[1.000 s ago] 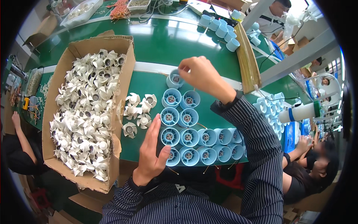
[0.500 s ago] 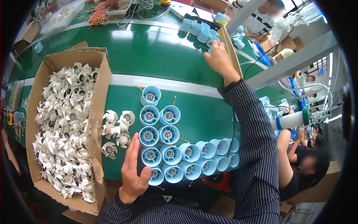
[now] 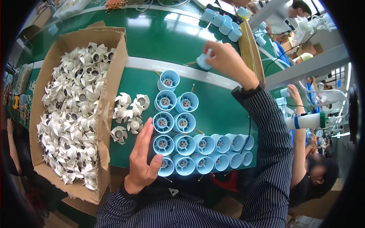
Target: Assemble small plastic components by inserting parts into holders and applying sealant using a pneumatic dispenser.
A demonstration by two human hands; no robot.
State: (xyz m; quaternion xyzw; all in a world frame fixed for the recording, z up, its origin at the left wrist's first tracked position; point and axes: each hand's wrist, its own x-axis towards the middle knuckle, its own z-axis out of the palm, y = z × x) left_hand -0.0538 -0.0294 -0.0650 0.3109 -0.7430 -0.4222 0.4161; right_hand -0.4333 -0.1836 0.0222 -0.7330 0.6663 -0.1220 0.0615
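Observation:
My right hand (image 3: 224,60) pinches a light blue fan housing (image 3: 203,61) above the white strip across the green table; both are slightly blurred. With fingers stretched out, my left hand (image 3: 143,161) is at the left side of the housing group, nearest a front-left blue housing (image 3: 165,166). Several round blue housings stand in rows, such as one (image 3: 183,144) with spokes and a metal centre facing up. Short wires stick out from some. Between them and the carton lie several loose white fan impellers (image 3: 133,110).
A cardboard box (image 3: 117,76) full of white impellers fills the left side. More blue housings (image 3: 226,26) stand at the far right beside a wooden rail (image 3: 251,49). A black cable (image 3: 249,125) hangs by my right sleeve. Other people sit at the right.
My right hand has come back from the far housing group, moving nearer with one blue housing in its fingers. The left hand stays spread by the rows. The whole view has shifted a little.

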